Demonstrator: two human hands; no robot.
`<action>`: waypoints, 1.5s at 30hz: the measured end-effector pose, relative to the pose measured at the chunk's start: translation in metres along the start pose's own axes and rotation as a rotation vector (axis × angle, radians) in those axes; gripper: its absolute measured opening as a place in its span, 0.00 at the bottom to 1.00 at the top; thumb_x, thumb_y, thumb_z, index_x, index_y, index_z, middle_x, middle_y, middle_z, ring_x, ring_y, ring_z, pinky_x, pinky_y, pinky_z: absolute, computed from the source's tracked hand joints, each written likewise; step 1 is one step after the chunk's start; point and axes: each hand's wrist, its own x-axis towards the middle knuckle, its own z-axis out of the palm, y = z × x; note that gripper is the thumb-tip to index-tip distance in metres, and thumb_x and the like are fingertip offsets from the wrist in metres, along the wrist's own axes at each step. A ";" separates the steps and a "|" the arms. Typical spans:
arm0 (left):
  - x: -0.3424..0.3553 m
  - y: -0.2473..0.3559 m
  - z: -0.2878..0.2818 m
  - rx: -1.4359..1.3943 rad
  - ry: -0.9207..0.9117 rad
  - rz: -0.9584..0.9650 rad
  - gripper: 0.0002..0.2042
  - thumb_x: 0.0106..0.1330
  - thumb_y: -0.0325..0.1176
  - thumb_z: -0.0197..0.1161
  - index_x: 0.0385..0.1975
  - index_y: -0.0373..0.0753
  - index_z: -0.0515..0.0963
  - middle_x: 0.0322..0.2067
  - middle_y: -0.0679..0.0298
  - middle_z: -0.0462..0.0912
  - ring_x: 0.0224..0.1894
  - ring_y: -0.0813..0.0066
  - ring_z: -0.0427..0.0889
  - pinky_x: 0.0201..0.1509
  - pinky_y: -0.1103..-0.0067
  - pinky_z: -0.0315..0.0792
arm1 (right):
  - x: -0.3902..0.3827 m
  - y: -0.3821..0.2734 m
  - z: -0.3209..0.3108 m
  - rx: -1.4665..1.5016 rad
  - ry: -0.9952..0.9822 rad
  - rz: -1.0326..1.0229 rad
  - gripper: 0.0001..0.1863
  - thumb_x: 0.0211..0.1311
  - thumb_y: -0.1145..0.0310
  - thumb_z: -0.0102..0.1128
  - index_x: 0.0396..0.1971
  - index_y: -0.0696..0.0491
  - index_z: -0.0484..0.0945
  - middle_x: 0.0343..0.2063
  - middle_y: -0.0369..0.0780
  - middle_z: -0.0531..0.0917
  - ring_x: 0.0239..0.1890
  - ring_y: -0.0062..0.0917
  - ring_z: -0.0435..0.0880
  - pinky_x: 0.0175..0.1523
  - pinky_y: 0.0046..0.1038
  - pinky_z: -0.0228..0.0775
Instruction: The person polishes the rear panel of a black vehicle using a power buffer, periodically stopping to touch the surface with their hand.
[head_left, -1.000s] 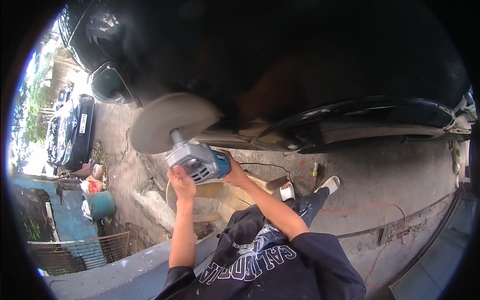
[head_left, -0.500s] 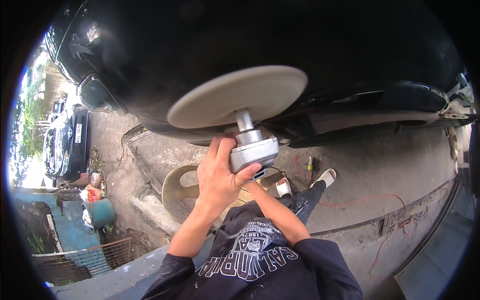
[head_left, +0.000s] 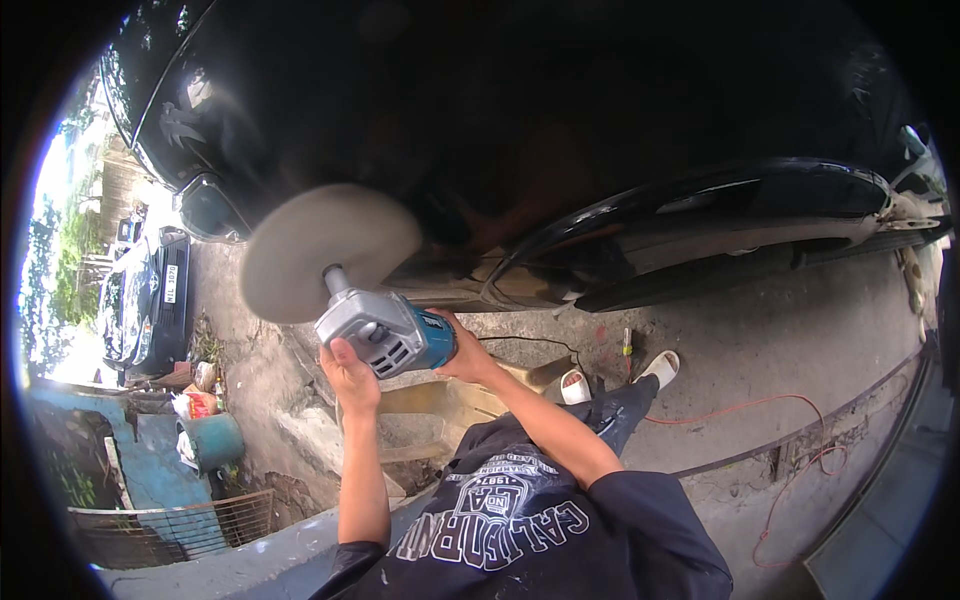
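Power polisher (head_left: 385,328) held between left hand (head_left: 350,375) and right hand (head_left: 466,350), pale disc (head_left: 312,238) beyond

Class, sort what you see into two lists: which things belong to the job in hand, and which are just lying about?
Belongs to the job:
power tool, held by the left hand and right hand
round disc on its spindle
black car beside the disc, apparently

Seemingly just lying about:
tan plastic chair
teal bucket
red cord, though where it leads is unclear
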 end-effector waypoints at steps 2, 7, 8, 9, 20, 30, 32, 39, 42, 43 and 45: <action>0.006 0.030 0.016 0.069 -0.040 0.025 0.43 0.65 0.72 0.49 0.52 0.28 0.73 0.41 0.56 0.83 0.46 0.69 0.82 0.51 0.72 0.75 | -0.004 -0.015 0.000 0.053 0.022 0.071 0.54 0.33 0.81 0.73 0.68 0.49 0.60 0.60 0.42 0.75 0.63 0.32 0.74 0.68 0.31 0.64; 0.006 0.109 0.075 0.274 -0.304 0.108 0.42 0.59 0.76 0.53 0.44 0.33 0.73 0.35 0.52 0.82 0.38 0.58 0.84 0.41 0.65 0.77 | -0.010 -0.033 -0.025 0.264 0.105 -0.007 0.52 0.34 0.79 0.76 0.67 0.52 0.61 0.59 0.40 0.75 0.60 0.27 0.75 0.66 0.32 0.67; 0.003 0.120 0.086 0.361 -0.351 0.125 0.41 0.58 0.76 0.55 0.43 0.34 0.72 0.35 0.50 0.80 0.37 0.50 0.83 0.40 0.63 0.76 | -0.013 -0.037 -0.031 0.292 0.115 0.004 0.52 0.34 0.79 0.76 0.67 0.52 0.61 0.59 0.40 0.75 0.60 0.27 0.75 0.66 0.32 0.67; 0.004 0.138 0.098 0.448 -0.436 0.163 0.41 0.57 0.75 0.57 0.43 0.34 0.71 0.38 0.50 0.79 0.37 0.48 0.82 0.39 0.61 0.76 | -0.014 -0.041 -0.041 0.323 0.132 0.007 0.52 0.34 0.79 0.76 0.67 0.52 0.61 0.58 0.40 0.75 0.60 0.27 0.75 0.66 0.32 0.67; 0.009 0.176 0.121 0.406 -0.476 0.243 0.36 0.62 0.70 0.58 0.44 0.35 0.71 0.38 0.52 0.80 0.40 0.52 0.83 0.41 0.63 0.76 | -0.019 -0.058 -0.063 0.493 0.104 0.064 0.52 0.35 0.77 0.78 0.67 0.53 0.60 0.57 0.39 0.76 0.59 0.25 0.75 0.64 0.31 0.68; 0.035 0.040 0.003 -0.190 0.105 -0.145 0.39 0.75 0.65 0.37 0.66 0.32 0.64 0.62 0.53 0.70 0.63 0.65 0.72 0.68 0.69 0.65 | -0.018 -0.113 -0.045 -0.233 0.031 -0.044 0.53 0.39 0.66 0.79 0.68 0.47 0.57 0.52 0.49 0.81 0.57 0.44 0.80 0.61 0.38 0.72; 0.046 0.045 0.000 -0.358 0.172 -0.209 0.41 0.74 0.67 0.36 0.69 0.33 0.60 0.64 0.54 0.70 0.64 0.63 0.71 0.69 0.67 0.64 | -0.017 -0.125 -0.051 -0.393 -0.037 0.118 0.54 0.40 0.61 0.80 0.68 0.46 0.56 0.53 0.50 0.81 0.57 0.48 0.79 0.61 0.41 0.73; 0.033 0.054 0.037 -0.614 0.064 -0.173 0.40 0.75 0.66 0.32 0.72 0.34 0.56 0.70 0.54 0.63 0.69 0.61 0.66 0.72 0.67 0.62 | -0.058 -0.178 -0.103 -0.674 -0.074 0.005 0.55 0.42 0.57 0.76 0.69 0.48 0.51 0.43 0.56 0.83 0.44 0.56 0.83 0.50 0.46 0.77; 0.029 0.091 0.082 -0.630 0.060 -0.200 0.38 0.76 0.63 0.34 0.71 0.34 0.58 0.68 0.56 0.67 0.66 0.63 0.71 0.72 0.69 0.63 | -0.080 -0.215 -0.141 -0.666 0.015 0.016 0.54 0.39 0.62 0.74 0.68 0.49 0.52 0.44 0.55 0.83 0.45 0.54 0.84 0.51 0.44 0.78; 0.031 0.117 0.101 -0.593 0.007 -0.174 0.37 0.77 0.62 0.35 0.70 0.34 0.59 0.67 0.57 0.68 0.66 0.64 0.71 0.72 0.70 0.63 | -0.089 -0.231 -0.152 -0.634 0.077 -0.025 0.54 0.39 0.63 0.75 0.68 0.49 0.53 0.44 0.55 0.83 0.46 0.54 0.84 0.52 0.44 0.78; 0.030 0.185 0.132 -0.604 -0.088 -0.175 0.29 0.78 0.56 0.44 0.57 0.32 0.72 0.54 0.61 0.78 0.58 0.75 0.74 0.68 0.76 0.64 | -0.107 -0.260 -0.172 -0.585 0.176 0.005 0.54 0.37 0.67 0.77 0.67 0.51 0.55 0.45 0.53 0.83 0.48 0.47 0.86 0.56 0.40 0.77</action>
